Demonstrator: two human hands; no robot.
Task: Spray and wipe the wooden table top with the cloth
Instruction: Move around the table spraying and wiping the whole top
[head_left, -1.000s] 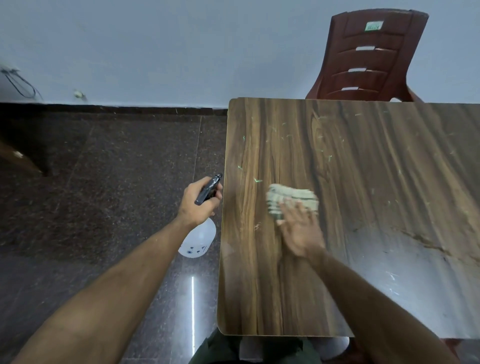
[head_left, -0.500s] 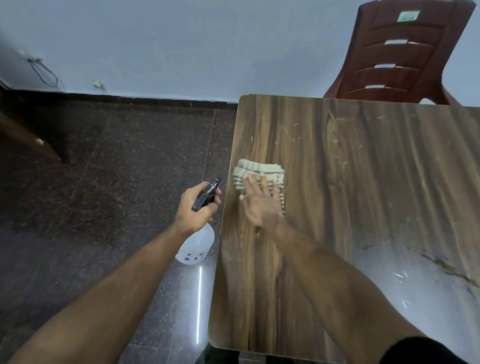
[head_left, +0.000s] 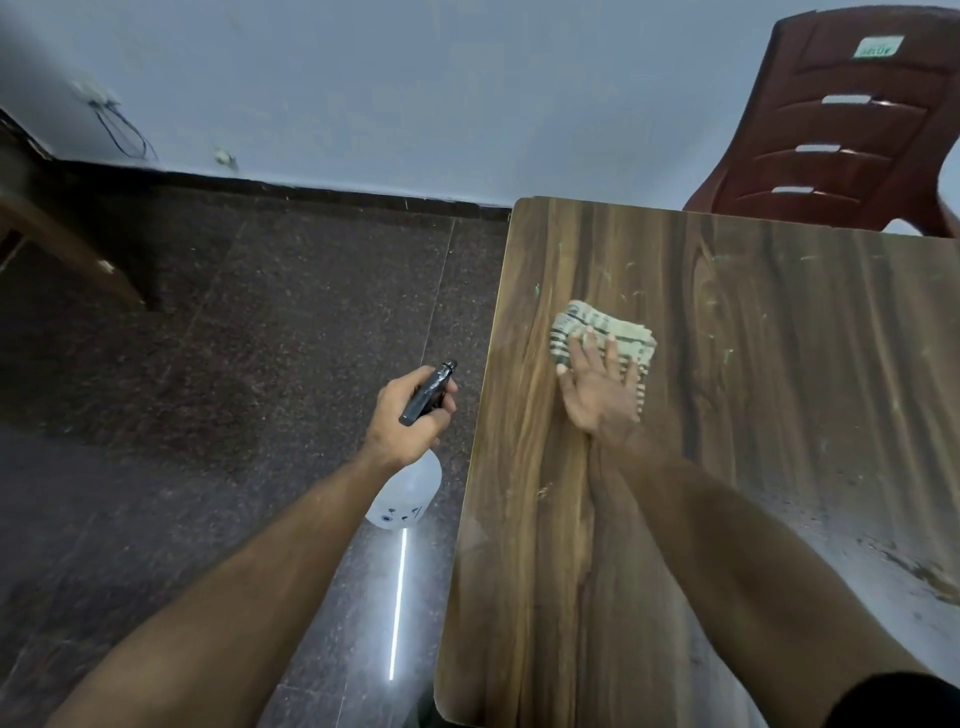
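a plain room indoors: pale painted wall (head_left: 363, 78), dark stone floor (head_left: 234, 364), wooden table (head_left: 779, 415), red plastic chair (head_left: 857, 130).

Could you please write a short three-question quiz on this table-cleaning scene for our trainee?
1. True or false: the spray bottle stands on the wooden table top.
2. Which hand presses the cloth? A) left hand B) right hand
3. Fill in: the red plastic ____ stands beyond the table's far edge.

Key:
1. False; the left hand holds it over the floor, beside the table.
2. B, with flat fingers.
3. chair.
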